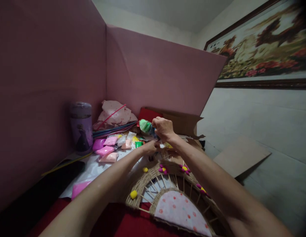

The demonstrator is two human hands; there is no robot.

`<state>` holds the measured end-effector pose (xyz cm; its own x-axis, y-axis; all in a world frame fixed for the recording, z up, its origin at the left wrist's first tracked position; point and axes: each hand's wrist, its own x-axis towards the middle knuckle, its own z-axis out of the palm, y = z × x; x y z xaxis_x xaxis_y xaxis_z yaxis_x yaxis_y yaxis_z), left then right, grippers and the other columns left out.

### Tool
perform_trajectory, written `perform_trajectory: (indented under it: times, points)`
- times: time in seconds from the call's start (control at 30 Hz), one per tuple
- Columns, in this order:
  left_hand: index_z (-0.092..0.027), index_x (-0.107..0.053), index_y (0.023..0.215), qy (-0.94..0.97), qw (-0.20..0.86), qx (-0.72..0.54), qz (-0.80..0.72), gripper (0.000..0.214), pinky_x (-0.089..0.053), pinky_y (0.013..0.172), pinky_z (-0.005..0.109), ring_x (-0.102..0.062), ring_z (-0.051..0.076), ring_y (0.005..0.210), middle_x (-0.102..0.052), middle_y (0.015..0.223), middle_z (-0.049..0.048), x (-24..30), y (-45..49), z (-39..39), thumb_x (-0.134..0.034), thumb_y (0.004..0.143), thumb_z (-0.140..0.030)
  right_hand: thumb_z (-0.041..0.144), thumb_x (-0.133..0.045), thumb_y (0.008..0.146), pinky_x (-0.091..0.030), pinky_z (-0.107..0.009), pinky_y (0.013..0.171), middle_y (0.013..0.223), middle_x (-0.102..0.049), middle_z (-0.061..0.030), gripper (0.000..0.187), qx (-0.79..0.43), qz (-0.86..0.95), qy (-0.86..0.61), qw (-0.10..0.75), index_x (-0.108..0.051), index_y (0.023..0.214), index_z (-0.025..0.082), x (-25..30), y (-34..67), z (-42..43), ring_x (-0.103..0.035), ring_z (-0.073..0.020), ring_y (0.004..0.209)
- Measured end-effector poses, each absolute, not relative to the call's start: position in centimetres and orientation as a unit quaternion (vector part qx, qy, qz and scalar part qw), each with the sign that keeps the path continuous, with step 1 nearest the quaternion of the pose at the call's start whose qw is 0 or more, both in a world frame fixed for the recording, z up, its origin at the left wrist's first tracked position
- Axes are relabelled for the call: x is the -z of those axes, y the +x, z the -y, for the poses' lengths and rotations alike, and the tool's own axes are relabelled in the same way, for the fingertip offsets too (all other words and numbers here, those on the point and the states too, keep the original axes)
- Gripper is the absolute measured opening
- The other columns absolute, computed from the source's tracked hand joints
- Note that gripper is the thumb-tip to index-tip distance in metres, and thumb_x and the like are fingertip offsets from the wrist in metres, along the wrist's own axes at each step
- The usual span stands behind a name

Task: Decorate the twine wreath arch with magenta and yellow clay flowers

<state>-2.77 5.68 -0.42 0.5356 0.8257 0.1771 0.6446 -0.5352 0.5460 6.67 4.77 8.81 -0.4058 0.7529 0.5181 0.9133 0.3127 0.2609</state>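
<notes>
My right hand is raised over the back of the work surface, its fingers closed in a fist. From it a clear packet of green and blue clay sticks out to the left. Lower down, my left hand reaches forward with its fingers curled together; what they grip, if anything, is too small to tell. Below both hands lies a half-round fan of sticks and twine, with a dotted cloth centre. Yellow balls and magenta-and-yellow flowers sit on its twine band.
Several pink and peach clay packets lie left of my hands. Behind them stand a purple tumbler and a bunched pink cloth. Pink panels wall the back and left; cardboard leans behind my right hand.
</notes>
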Motion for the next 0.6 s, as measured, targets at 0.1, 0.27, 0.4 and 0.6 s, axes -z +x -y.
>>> perform_trajectory:
  times: [0.1, 0.27, 0.4, 0.6]
  points:
    - [-0.018, -0.067, 0.077, 0.838, 0.186, -0.203, -0.471, 0.017, -0.039, 0.062, 0.023, -0.055, 0.015, 0.069, -0.065, 0.073, 0.0011, 0.3, -4.6, -6.0, -0.051, 0.072, -0.021, 0.022, -0.047, 0.084, -0.035, -0.025, 0.059, 0.098, -0.064, -0.0034, 0.016, 0.263, 0.8, -0.518, 0.152, -0.06, 0.092, 0.024, -8.6, 6.7, -4.7, -0.06, -0.0174, 0.086]
    - [-0.019, -0.068, 0.069, 0.81, 0.13, -0.185, -0.541, 0.012, -0.039, 0.072, 0.027, -0.058, 0.022, 0.082, -0.066, 0.074, 0.0068, -1.2, -9.4, -5.7, -0.056, 0.067, -0.017, 0.021, -0.045, 0.085, -0.036, -0.025, 0.061, 0.098, -0.064, -0.0056, 0.017, 0.261, 0.807, -0.51, 0.143, -0.06, 0.093, 0.022, -8.3, 6.4, -4.5, -0.06, -0.0179, 0.086]
    - [-0.019, -0.066, 0.067, 0.812, 0.126, -0.183, -0.54, 0.013, -0.039, 0.071, 0.026, -0.059, 0.021, 0.081, -0.067, 0.074, 0.0063, -2.4, -11.2, -4.2, -0.053, 0.071, -0.019, 0.021, -0.048, 0.083, -0.038, -0.025, 0.062, 0.099, -0.064, -0.0074, 0.017, 0.255, 0.814, -0.505, 0.133, -0.061, 0.093, 0.021, -8.0, 6.2, -4.5, -0.06, -0.0187, 0.087]
    - [-0.015, -0.057, 0.073, 0.781, 0.362, -0.098, -0.5, 0.02, -0.036, 0.043, 0.021, -0.052, 0.01, 0.043, -0.068, 0.063, 0.0037, -2.5, -12.8, -0.7, -0.048, 0.078, -0.033, 0.018, -0.048, 0.082, -0.04, -0.026, 0.065, 0.099, -0.064, -0.0089, 0.019, 0.239, 0.833, -0.486, 0.115, -0.063, 0.093, 0.019, -7.0, 5.6, -4.5, -0.06, -0.0203, 0.089]
